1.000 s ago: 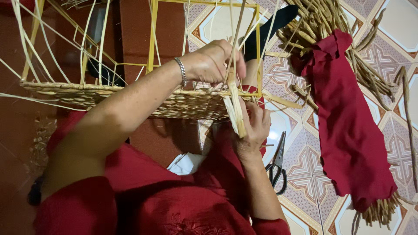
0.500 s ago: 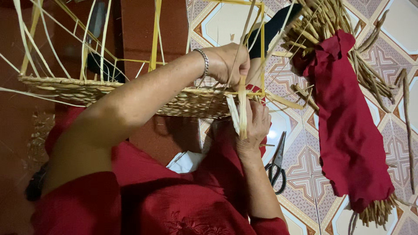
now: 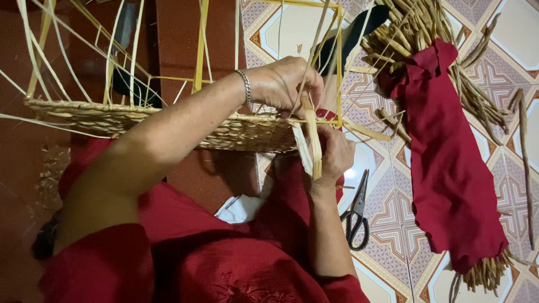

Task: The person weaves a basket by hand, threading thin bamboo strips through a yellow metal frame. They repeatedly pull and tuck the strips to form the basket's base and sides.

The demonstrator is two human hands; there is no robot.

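Note:
A half-woven straw basket [image 3: 168, 120] with a yellow wire frame [image 3: 339, 62] rests on my lap, its loose upright strands fanning upward. My left hand [image 3: 283, 84], with a silver bracelet on the wrist, reaches over the woven rim and pinches strands at the basket's right corner. Below that corner my right hand [image 3: 334, 154] grips a flat pale straw strip [image 3: 311, 137] that hangs down in front of its fingers. Both hands are close together at the corner post of the frame.
A bundle of dried reeds [image 3: 432, 39] wrapped in a dark red cloth [image 3: 449, 163] lies on the patterned tile floor at right. Black-handled scissors [image 3: 356, 216] lie on the tiles beside my right forearm. My red garment [image 3: 213, 264] fills the lower view.
My left hand has shifted slightly right along the rim and closed on the strands. The right hand has drawn the flat strip lower at the corner.

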